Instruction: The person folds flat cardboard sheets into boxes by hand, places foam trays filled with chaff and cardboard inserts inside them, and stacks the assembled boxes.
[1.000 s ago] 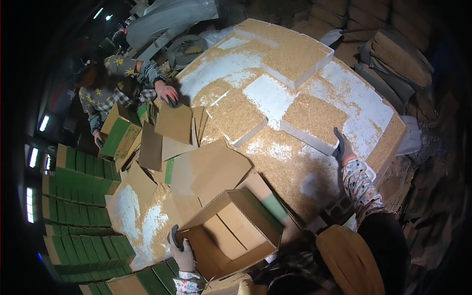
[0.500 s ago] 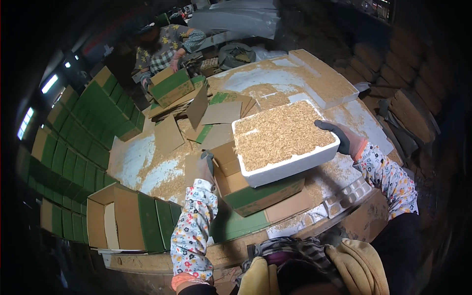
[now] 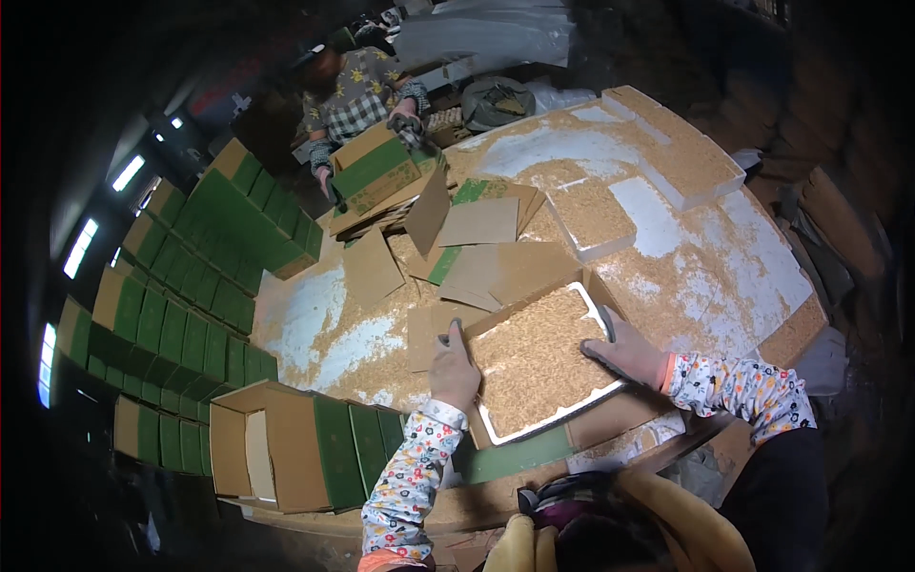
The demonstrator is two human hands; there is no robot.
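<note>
A white foam box (image 3: 589, 400) full of loose tan, grain-like bits (image 3: 536, 357) sits tilted in the mouth of an open cardboard box (image 3: 600, 294), in front of me. My right hand (image 3: 629, 355), in a dark-palmed glove, grips the foam box at its right rim, thumb over the top. On the left side my gloved left hand (image 3: 454, 370) is closed along the wall of the cardboard box, its fingers partly hidden. How deep the foam box sits cannot be seen.
Flat cardboard pieces (image 3: 481, 221) lie beyond my hands on the littered table (image 3: 315, 303). Other filled foam boxes (image 3: 696, 167) stand at the far right. Green-and-brown cartons (image 3: 181, 324) are stacked left; an open carton (image 3: 276, 443) stands nearer. Across the table, a person (image 3: 357, 100) handles a carton (image 3: 372, 176).
The foam box has moved down and inward, from above the cardboard box into its mouth. My right hand came down with it. Across the table, the other person's hands have shifted on the carton.
</note>
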